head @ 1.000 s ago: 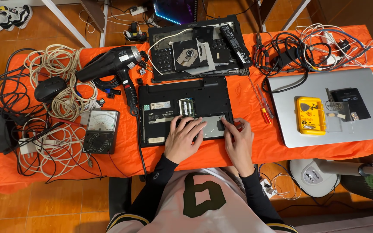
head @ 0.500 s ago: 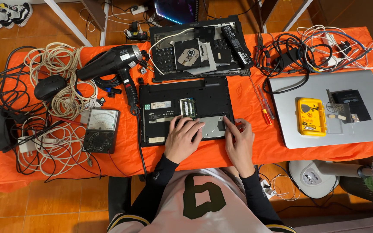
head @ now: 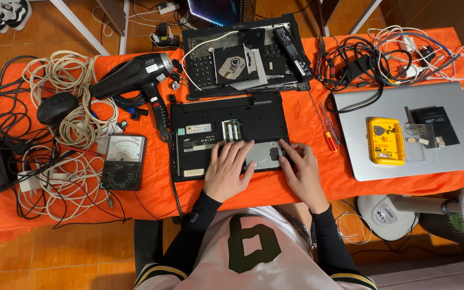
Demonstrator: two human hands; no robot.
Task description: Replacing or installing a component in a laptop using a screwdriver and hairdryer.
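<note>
A black laptop (head: 210, 110) lies upside down on the orange tablecloth, its bottom cover off. Memory sticks (head: 231, 130) show in one bay and a silver hard drive (head: 264, 154) sits in the bay at the near right. My left hand (head: 226, 171) rests flat on the laptop with its fingers spread, touching the left side of the drive. My right hand (head: 302, 169) presses its fingertips on the drive's right edge. Neither hand lifts anything.
A second dismantled laptop (head: 243, 53) with an optical drive lies behind. A black heat gun (head: 135, 75), an analog meter (head: 122, 161), cable coils (head: 76, 107), a mouse (head: 56, 107), screwdrivers (head: 326, 126), and a silver laptop (head: 457, 129) carrying a yellow box (head: 385, 140) surround it.
My hands stay on the hard drive; the fingers shift only slightly. Nothing else has moved.
</note>
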